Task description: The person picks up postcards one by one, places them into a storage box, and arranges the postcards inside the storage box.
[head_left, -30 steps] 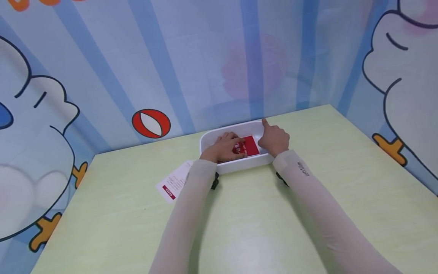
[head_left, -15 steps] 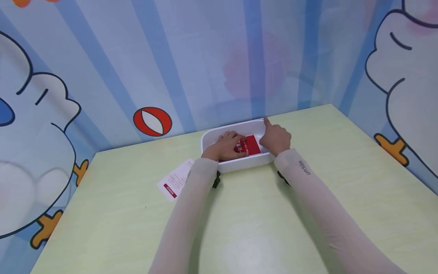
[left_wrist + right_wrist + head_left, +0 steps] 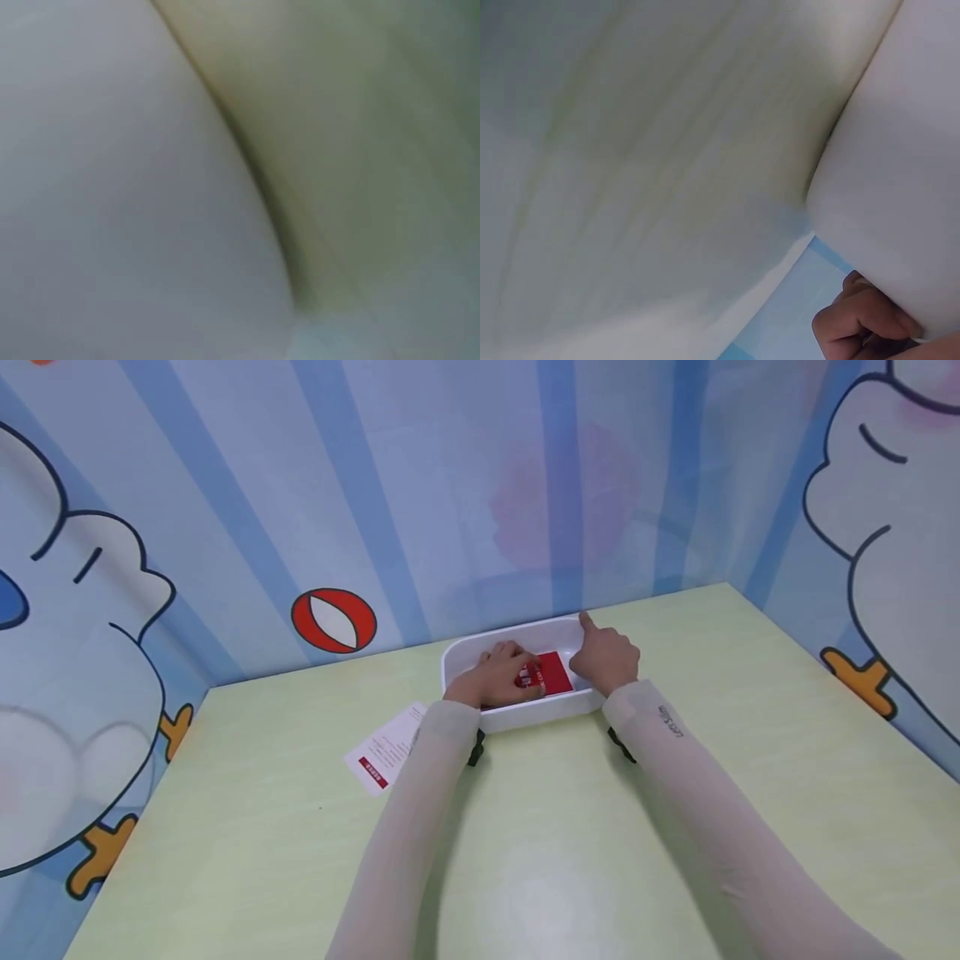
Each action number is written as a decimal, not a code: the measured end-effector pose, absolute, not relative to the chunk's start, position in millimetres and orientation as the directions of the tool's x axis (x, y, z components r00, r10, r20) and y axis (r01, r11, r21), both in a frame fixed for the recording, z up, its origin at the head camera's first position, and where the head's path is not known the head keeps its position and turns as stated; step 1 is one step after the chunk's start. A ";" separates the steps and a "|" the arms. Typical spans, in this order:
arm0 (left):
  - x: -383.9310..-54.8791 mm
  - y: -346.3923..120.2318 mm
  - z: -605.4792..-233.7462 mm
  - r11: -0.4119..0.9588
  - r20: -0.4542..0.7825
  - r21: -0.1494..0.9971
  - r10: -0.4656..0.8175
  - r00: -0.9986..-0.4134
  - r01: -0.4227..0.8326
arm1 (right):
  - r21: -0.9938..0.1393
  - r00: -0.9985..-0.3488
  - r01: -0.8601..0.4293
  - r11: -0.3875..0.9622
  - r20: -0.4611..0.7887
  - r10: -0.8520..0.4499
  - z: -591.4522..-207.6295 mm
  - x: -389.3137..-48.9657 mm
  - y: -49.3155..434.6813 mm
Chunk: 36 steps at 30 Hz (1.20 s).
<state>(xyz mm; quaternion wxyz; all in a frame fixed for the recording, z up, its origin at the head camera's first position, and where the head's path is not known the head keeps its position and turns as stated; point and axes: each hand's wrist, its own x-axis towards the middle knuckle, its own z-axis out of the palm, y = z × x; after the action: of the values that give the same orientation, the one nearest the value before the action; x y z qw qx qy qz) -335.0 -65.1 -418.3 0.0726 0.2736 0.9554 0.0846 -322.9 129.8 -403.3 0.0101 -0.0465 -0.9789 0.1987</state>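
A white plastic tray stands near the back edge of the table, against the backdrop. Inside it lies a red card with white print, partly hidden under my left hand. That hand reaches over the near rim and rests on the red card, fingers spread. My right hand grips the tray's right end, one finger stretched along the rim towards the far corner. In the right wrist view, curled fingers show at the edge of the white tray wall. The left wrist view holds only blurred tray wall and tabletop.
A white card with a red band and small print lies left of the tray, partly behind the left sleeve. The pale green table meets a blue striped cartoon backdrop at the back and sides.
The head view has tilted down very slightly. Both hands, the tray and the cards keep their places relative to one another.
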 end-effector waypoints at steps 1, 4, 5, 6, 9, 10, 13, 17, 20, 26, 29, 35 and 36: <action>-335.4 -65.1 -418.2 0.836 -0.092 0.206 0.534 -0.840 0.508 | -0.392 -0.995 0.089 0.916 -0.001 0.096 -403.3 -323.5 129.9; -335.9 -65.4 -417.6 0.833 -0.092 0.209 0.538 -0.838 0.512 | -0.396 -0.995 0.098 0.913 -0.010 0.102 -403.4 -324.5 129.7; -335.8 -65.5 -417.0 0.833 -0.091 0.204 0.540 -0.837 0.515 | -0.399 -0.995 0.099 0.912 -0.012 0.103 -403.1 -324.7 129.6; -335.7 -65.5 -416.4 0.833 -0.090 0.196 0.541 -0.836 0.518 | -0.401 -0.994 0.101 0.911 -0.015 0.104 -402.9 -324.9 129.5; -335.0 -63.7 -415.9 0.834 -0.089 0.169 0.544 -0.835 0.525 | -0.405 -0.994 0.110 0.908 -0.027 0.108 -402.5 -323.3 130.6; -334.6 -63.1 -415.6 0.834 -0.087 0.159 0.545 -0.834 0.528 | -0.405 -0.994 0.109 0.908 -0.029 0.106 -402.4 -322.7 130.8; -333.2 -62.1 -414.3 0.831 -0.084 0.149 0.550 -0.831 0.535 | -0.403 -0.994 0.110 0.909 -0.031 0.107 -402.0 -320.7 131.2; -330.7 -63.7 -411.5 0.832 -0.097 0.178 0.546 -0.832 0.525 | -0.403 -0.995 0.103 0.909 -0.023 0.102 -402.1 -319.9 130.4; -330.4 -65.8 -408.9 0.834 -0.108 0.207 0.538 -0.836 0.511 | -0.399 -0.995 0.098 0.912 -0.011 0.102 -403.4 -322.1 130.7; -328.3 -77.5 -397.0 0.824 -0.051 0.254 0.534 -0.844 0.506 | -0.388 -0.994 0.102 0.916 -0.006 0.108 -403.5 -324.5 128.1; -326.7 -85.9 -388.7 0.819 -0.006 0.276 0.525 -0.851 0.503 | -0.388 -0.994 0.098 0.916 -0.003 0.105 -401.7 -322.7 126.8; -322.7 -101.0 -378.8 0.806 0.018 0.333 0.514 -0.858 0.490 | -0.382 -0.995 0.092 0.920 0.004 0.101 -401.6 -319.3 127.6; -321.9 -102.9 -378.3 0.802 0.018 0.350 0.510 -0.860 0.484 | -0.381 -0.995 0.089 0.920 0.003 0.097 -401.7 -318.9 127.6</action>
<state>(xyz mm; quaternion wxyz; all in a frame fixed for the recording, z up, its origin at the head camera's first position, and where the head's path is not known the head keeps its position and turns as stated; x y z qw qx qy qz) -321.9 -102.9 -378.3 0.0383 0.2620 0.9485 0.1737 -318.9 127.6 -401.7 0.0111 -0.0474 -0.9798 0.1941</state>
